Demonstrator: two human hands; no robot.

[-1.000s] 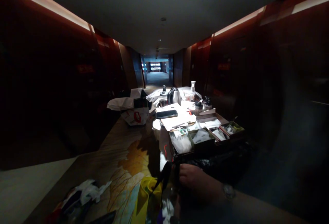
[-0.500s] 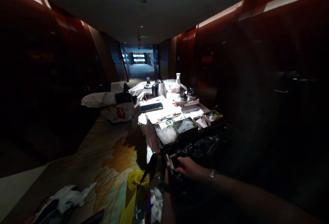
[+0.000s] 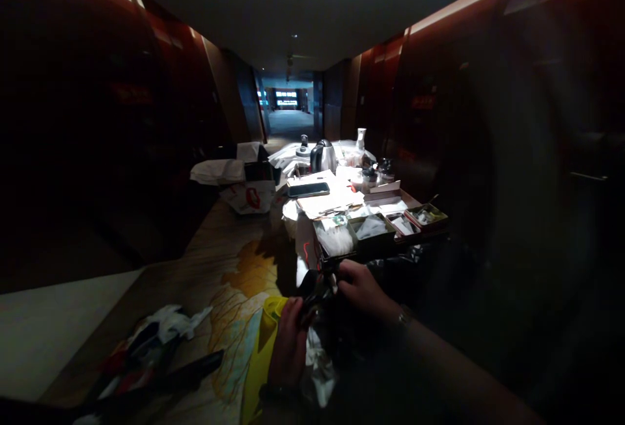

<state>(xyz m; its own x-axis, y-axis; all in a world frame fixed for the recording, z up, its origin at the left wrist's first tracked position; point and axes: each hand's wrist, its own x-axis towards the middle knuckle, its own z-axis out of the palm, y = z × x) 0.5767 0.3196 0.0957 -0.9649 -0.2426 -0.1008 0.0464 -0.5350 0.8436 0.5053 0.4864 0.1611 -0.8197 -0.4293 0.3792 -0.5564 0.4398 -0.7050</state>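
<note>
Dim red-panelled corridor walls close in on both sides, and a patterned carpet [image 3: 229,269] with a yellow leaf motif runs toward a lit opening far off. On the carpet, a housekeeping cart [image 3: 312,252] is seen ahead, its top crowded with compartment trays [image 3: 390,224] of small white packets, loose papers [image 3: 325,202], a dark phone [image 3: 308,189], an electric kettle [image 3: 322,155] and a white bottle [image 3: 360,138]. Beside the cart to the left, a white bag with a red mark [image 3: 249,196] and folded white linen [image 3: 217,170] are seen. Crumpled cloths [image 3: 156,334] lie on the carpet at lower left.

Close to the camera, just below the cart's near edge, a dark object [image 3: 317,295] is held between both hands; what it is cannot be told in the gloom. The left hand [image 3: 289,343] is curled around it from below, next to a yellow bag [image 3: 258,360] and some crinkled clear plastic [image 3: 317,373]. The right hand [image 3: 359,288], with a bracelet [image 3: 403,315] at the wrist, is closed on its top, fingers bent. A black plastic bag [image 3: 415,262] hangs just behind.
</note>
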